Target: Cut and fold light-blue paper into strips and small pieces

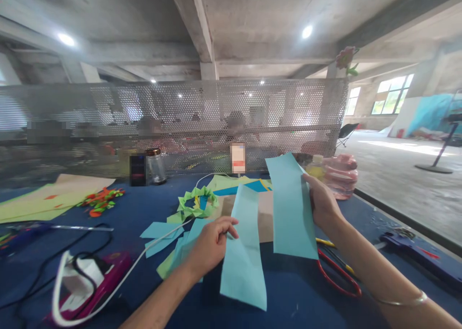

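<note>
My left hand (214, 242) pinches the left edge of a long light-blue paper strip (244, 247), held upright above the table. In my right hand (323, 201) is a wider light-blue paper sheet (291, 208), gripped by its right edge; the fingers behind it are hidden. A gap separates the two papers. More blue paper pieces (186, 244) lie under and left of my left wrist. Beyond them sits a folded green paper ring (187, 199). Red-handled scissors (339, 276) rest below my right forearm, partly covered by it.
A magenta power strip (111, 276) with a white cable lies at front left. A glass bottle (157, 167) and a phone (238, 159) stand by the perforated screen (202, 122). A pink jug (341, 175) and a blue glue gun (426, 256) are at right. Orange-green paper bits (103, 199) lie left.
</note>
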Tool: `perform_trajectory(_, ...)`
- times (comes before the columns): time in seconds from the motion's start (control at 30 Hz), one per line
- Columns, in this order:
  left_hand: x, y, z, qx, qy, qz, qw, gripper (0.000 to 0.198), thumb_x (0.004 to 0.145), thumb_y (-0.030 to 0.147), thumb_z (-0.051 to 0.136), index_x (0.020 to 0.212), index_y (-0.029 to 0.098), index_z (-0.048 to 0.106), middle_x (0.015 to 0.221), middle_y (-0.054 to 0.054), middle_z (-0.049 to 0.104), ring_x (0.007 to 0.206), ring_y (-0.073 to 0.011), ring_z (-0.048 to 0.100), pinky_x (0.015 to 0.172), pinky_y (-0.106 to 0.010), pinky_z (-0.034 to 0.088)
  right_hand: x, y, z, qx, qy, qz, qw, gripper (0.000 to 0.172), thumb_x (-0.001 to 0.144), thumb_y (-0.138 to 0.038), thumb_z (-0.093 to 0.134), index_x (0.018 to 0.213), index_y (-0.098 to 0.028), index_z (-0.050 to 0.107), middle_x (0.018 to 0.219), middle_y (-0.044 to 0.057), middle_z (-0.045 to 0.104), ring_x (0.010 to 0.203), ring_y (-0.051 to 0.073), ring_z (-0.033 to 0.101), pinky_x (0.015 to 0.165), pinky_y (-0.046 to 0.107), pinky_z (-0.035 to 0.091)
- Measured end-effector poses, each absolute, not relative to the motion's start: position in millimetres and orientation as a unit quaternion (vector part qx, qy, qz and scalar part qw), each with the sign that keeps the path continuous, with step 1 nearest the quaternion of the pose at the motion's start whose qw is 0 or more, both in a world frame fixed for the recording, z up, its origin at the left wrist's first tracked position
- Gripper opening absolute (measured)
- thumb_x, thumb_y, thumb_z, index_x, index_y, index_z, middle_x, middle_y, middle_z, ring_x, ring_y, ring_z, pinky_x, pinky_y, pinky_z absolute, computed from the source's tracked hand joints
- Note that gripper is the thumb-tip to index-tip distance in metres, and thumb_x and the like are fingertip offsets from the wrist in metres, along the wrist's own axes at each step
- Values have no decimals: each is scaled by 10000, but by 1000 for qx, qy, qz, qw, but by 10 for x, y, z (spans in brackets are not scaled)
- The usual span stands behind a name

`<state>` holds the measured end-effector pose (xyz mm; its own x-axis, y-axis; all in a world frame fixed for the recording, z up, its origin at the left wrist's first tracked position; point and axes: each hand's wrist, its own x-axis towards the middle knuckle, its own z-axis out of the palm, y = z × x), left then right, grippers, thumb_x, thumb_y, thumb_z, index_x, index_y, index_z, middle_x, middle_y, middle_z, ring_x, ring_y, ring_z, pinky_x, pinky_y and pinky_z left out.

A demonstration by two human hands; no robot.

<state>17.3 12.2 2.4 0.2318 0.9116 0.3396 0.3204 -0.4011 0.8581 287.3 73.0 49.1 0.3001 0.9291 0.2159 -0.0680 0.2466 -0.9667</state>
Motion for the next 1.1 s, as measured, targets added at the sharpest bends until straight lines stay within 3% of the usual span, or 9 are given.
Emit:
perform_trajectory(0.13, 161, 117, -14, 719, 475, 411, 297, 371, 657, 38, 406, 674, 241, 716, 860, -55, 729, 886, -248, 657, 820, -339, 473, 2777, 676, 485, -465, -402, 441, 654, 224, 700, -409, 640, 819, -226, 589, 668, 11, 661, 547, 180, 591, 500, 304, 477)
perform_trajectory(0.2, 151, 107, -11, 717, 487, 404, 292, 374, 680, 55, 418, 710, 251, 736, 828, -47, 734, 828, -252, 660, 795, -344, 481, 2718, 643, 473, -453, -395, 461, 653, 202, 687, -381, 666, 800, -234, 583, 645, -18, 646, 525, 159, 570, 478, 279, 457)
perform_trajectory(0.37, 174, 100, 43, 676, 479, 490, 273, 300, 718, 100, 546, 864, 264, 750, 1098, -50, 696, 1152, -266, 555, 1044, -362, 333, 2536, 548, 418, -430, -407, 510, 624, 200, 645, -317, 727, 744, -242, 571, 596, -56, 605, 488, 130, 536, 439, 236, 415)
perform_trajectory(0.47, 204, 92, 102, 588, 454, 506, 438, 229, 813, 329, 593, 978, 230, 719, 1105, -80, 688, 1123, -264, 571, 959, -355, 418, 2418, 470, 372, -413, -423, 543, 596, 223, 635, -322, 758, 719, -223, 577, 628, -47, 611, 505, 114, 543, 459, 219, 425)
perform_trajectory(0.57, 219, 82, 134, 481, 365, 494, 626, 364, 831, 493, 582, 1037, 209, 682, 1110, -90, 688, 1051, -247, 614, 843, -322, 481, 2310, 365, 317, -382, -452, 590, 549, 264, 660, -368, 774, 776, -219, 590, 664, -44, 628, 544, 115, 573, 508, 220, 453)
perform_trajectory(0.67, 220, 67, 141, 410, 299, 488, 710, 369, 840, 473, 595, 1092, 211, 659, 1082, -78, 702, 1001, -229, 640, 813, -304, 490, 2210, 250, 259, -359, -485, 629, 490, 317, 706, -424, 751, 892, -227, 587, 732, -30, 657, 599, 132, 611, 559, 240, 479)
perform_trajectory(0.83, 219, 15, 166, 415, 236, 465, 746, 319, 831, 345, 635, 1089, 161, 672, 1056, -111, 704, 986, -262, 643, 816, -340, 492, 2138, 162, 266, -358, -503, 644, 451, 334, 714, -417, 751, 917, -217, 577, 738, -20, 655, 617, 129, 614, 570, 233, 478)
perform_trajectory(0.97, 206, -13, 176, 417, 257, 490, 721, 286, 802, 350, 674, 1032, 181, 692, 1075, -96, 684, 984, -232, 623, 799, -310, 487, 2343, 199, 543, -364, -488, 575, 546, 293, 666, -356, 773, 861, -227, 598, 717, -15, 642, 570, 127, 576, 545, 244, 468)
perform_trajectory(1.1, 209, -16, 154, 431, 317, 516, 669, 325, 767, 436, 695, 977, 188, 705, 1095, -94, 650, 1044, -244, 577, 773, -297, 486, 2630, 250, 838, -314, -518, 394, 691, 161, 690, -292, 719, 782, -262, 590, 731, -28, 612, 619, 125, 549, 561, 234, 450)
